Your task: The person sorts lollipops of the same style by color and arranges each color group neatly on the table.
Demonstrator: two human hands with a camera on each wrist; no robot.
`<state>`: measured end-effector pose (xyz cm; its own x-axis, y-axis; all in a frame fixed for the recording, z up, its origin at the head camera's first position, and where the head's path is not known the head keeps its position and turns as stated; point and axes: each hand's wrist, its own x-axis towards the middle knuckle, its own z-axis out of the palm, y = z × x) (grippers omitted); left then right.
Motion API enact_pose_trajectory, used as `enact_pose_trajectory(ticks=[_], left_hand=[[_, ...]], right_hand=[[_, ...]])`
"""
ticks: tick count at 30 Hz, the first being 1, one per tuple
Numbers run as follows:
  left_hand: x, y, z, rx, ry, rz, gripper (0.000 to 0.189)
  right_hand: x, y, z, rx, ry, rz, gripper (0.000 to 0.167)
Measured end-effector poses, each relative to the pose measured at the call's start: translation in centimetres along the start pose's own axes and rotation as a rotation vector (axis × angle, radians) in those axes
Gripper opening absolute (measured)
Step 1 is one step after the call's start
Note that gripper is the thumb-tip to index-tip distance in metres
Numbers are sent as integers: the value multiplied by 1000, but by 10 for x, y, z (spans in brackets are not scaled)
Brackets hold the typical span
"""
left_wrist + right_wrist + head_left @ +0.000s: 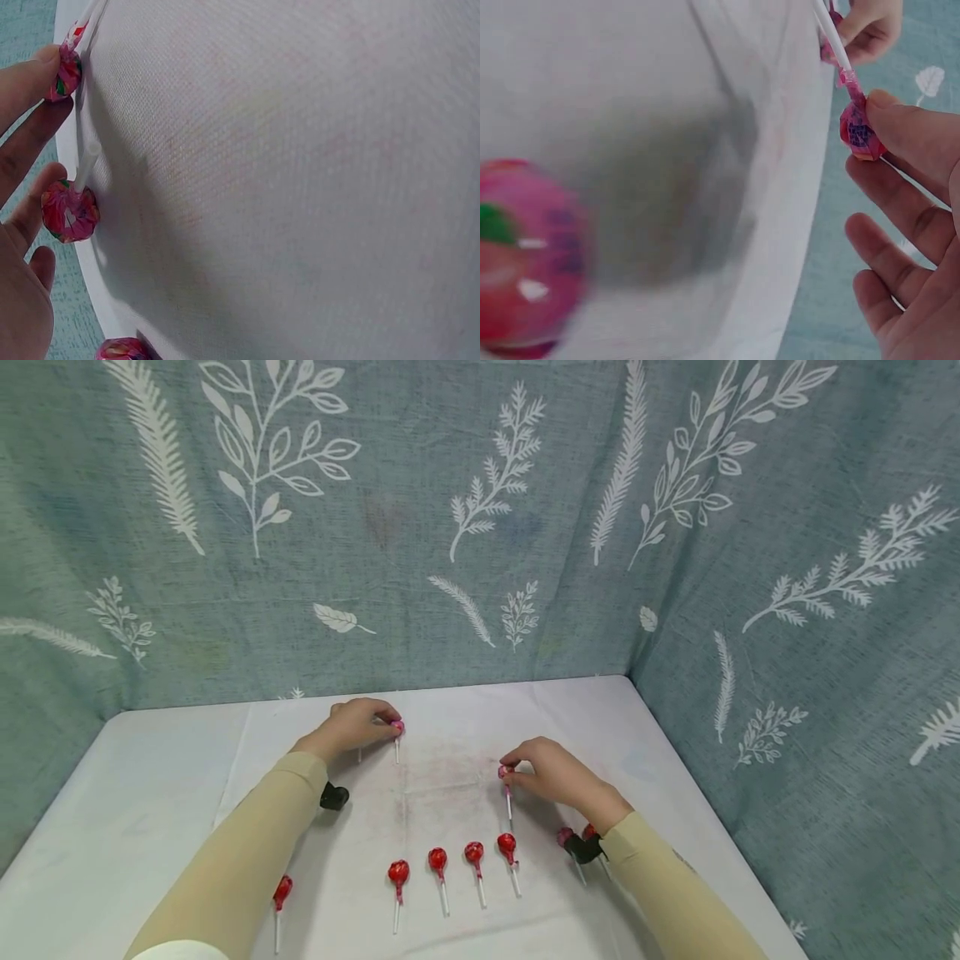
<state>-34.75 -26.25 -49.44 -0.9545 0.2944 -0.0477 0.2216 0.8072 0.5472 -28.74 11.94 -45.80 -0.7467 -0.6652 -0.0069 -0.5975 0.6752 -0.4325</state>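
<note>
Left hand point(351, 728) pinches a pink lollipop point(398, 726) by its head, thumb to fingertip; right hand point(551, 770) likewise pinches a second pink lollipop point(861, 135). On head view, I see both sticks pointing nearward, four red lollipops point(474, 852) lying nearer still.

Site: curtained-off table corner; home, lab or shop cannot be determined. Evidence: teal, leaf-printed curtain point(405, 468) hangs behind and along the right of the white cloth-covered table point(577, 727).

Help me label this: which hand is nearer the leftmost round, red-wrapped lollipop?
Left. The left hand is beyond and right of that lollipop; the right hand is farther right.
</note>
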Motion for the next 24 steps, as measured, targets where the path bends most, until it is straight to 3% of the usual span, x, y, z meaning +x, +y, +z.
enact_pose_trajectory(ticks=[24], left_hand=[[-2,-1,1,-1,2,-10,20]], right_hand=[[70,-12,-10,-15,-24,-30,28]])
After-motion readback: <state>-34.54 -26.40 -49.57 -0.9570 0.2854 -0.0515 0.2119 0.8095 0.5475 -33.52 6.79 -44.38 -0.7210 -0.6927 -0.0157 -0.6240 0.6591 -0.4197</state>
